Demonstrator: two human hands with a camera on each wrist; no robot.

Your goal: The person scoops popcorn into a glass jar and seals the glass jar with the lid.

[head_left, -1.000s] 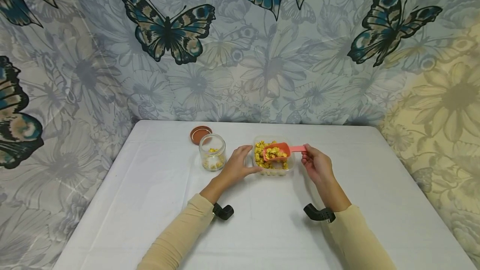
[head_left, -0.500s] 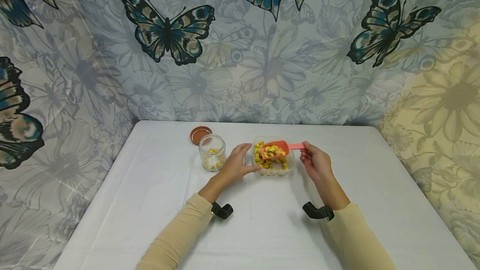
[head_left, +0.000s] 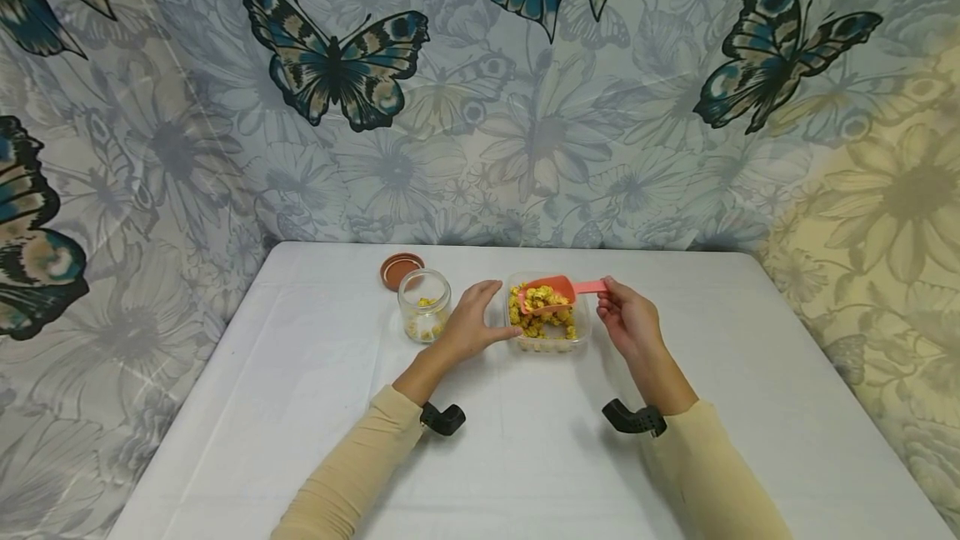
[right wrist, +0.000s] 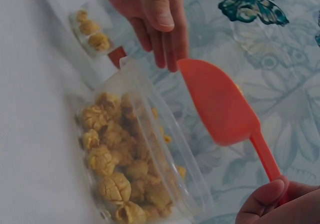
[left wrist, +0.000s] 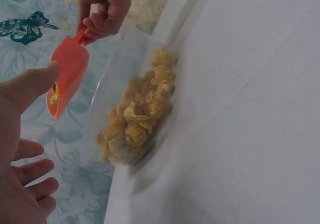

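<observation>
My right hand [head_left: 630,319] pinches the handle of a red-orange scoop [right wrist: 220,103]. The scoop holds yellow popcorn and hangs above a clear plastic container [head_left: 550,346]. More popcorn [left wrist: 137,119] fills part of that container, as both wrist views show through its wall. My left hand [head_left: 468,323] is at the container's left side, thumb and fingers spread apart and relaxed. In the left wrist view its thumb overlaps the scoop. Left of that hand stands an open glass jar [head_left: 424,302] with some popcorn at its bottom.
A brown jar lid [head_left: 401,268] lies behind the glass jar. The white-covered table [head_left: 300,407] extends to a butterfly-patterned cloth backdrop [head_left: 540,148]. Black wrist straps with camera mounts [head_left: 633,419] sit on both forearms.
My right hand has raised the loaded scoop slightly and moved it a little left and away from me. The left hand has shifted slightly; the jar, lid and container stay in place.
</observation>
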